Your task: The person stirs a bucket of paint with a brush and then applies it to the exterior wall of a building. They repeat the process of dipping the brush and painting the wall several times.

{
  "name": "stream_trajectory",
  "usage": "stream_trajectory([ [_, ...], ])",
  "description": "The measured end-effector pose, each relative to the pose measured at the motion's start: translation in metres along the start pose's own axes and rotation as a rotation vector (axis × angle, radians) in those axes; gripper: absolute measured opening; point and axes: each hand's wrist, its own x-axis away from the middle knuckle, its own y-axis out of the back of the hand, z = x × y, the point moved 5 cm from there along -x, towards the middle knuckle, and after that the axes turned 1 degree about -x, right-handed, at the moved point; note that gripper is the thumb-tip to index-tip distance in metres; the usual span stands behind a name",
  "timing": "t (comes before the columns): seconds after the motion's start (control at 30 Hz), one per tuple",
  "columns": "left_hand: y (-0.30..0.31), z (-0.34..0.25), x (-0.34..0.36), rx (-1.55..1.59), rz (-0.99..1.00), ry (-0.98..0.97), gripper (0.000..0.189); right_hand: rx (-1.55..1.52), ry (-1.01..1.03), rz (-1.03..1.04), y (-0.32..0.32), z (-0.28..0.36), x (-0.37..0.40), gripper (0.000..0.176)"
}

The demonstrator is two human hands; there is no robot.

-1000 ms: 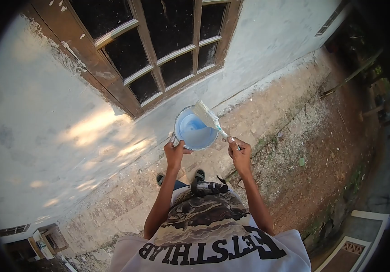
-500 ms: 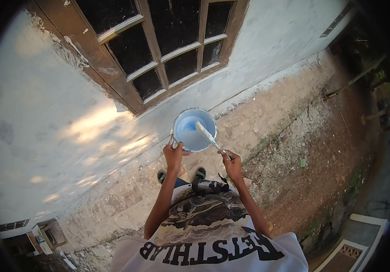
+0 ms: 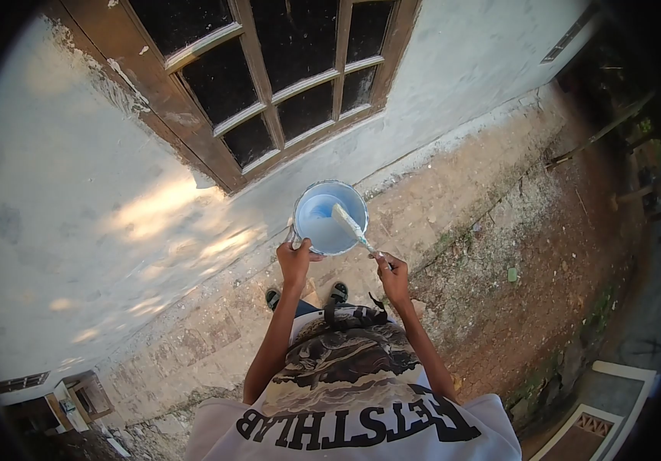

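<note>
My left hand (image 3: pixel 293 265) grips the near-left rim of a round bucket (image 3: pixel 364 211), thumb over the edge. Pale bluish-white paint (image 3: pixel 323 229) covers the bottom of the bucket, with a bluer patch toward its far side. In my right hand (image 3: pixel 392 276) is the handle of a paintbrush (image 3: pixel 348 224), closed between thumb and fingers. The brush slants across the bucket's right rim, and its whitish, paint-coated head lies inside over the paint. Both hands are in front of my body, with the bucket held above the ground.
A whitewashed wall (image 3: pixel 61 230) runs along the left and ahead, with a brown-framed window (image 3: pixel 269 92) close beyond the bucket. Below is a worn paved strip (image 3: pixel 215 330), where my sandalled feet (image 3: pixel 337 293) stand. Reddish dirt (image 3: pixel 546 300) slopes off to the right.
The bucket and brush have shifted very slightly away from me, and the paint surface looks a little different. Both hands keep their grips in nearly the same place.
</note>
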Motion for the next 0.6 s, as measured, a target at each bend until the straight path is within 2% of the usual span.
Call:
stream_trajectory([
  [0.1, 0.0, 0.0, 0.001, -0.019, -0.012, 0.01, 0.041, 0.015, 0.0, -0.002, 0.0, 0.001, 0.0, 0.029],
  [0.2, 0.002, 0.0, 0.001, -0.073, -0.025, 0.022, 0.042, 0.057, 0.031, -0.012, 0.001, 0.002, -0.001, 0.037],
  [0.27, 0.002, 0.0, 0.001, -0.059, 0.005, -0.02, 0.04, 0.017, -0.052, 0.015, 0.002, -0.001, -0.002, 0.042],
  [0.4, 0.004, 0.005, -0.001, -0.072, 0.007, -0.022, 0.035, 0.067, -0.078, 0.04, 0.002, 0.015, -0.003, 0.044],
  [0.6, -0.001, -0.001, 0.005, -0.137, 0.04, -0.095, 0.029, 0.3, -0.057, 0.086, -0.012, 0.051, -0.005, 0.043],
])
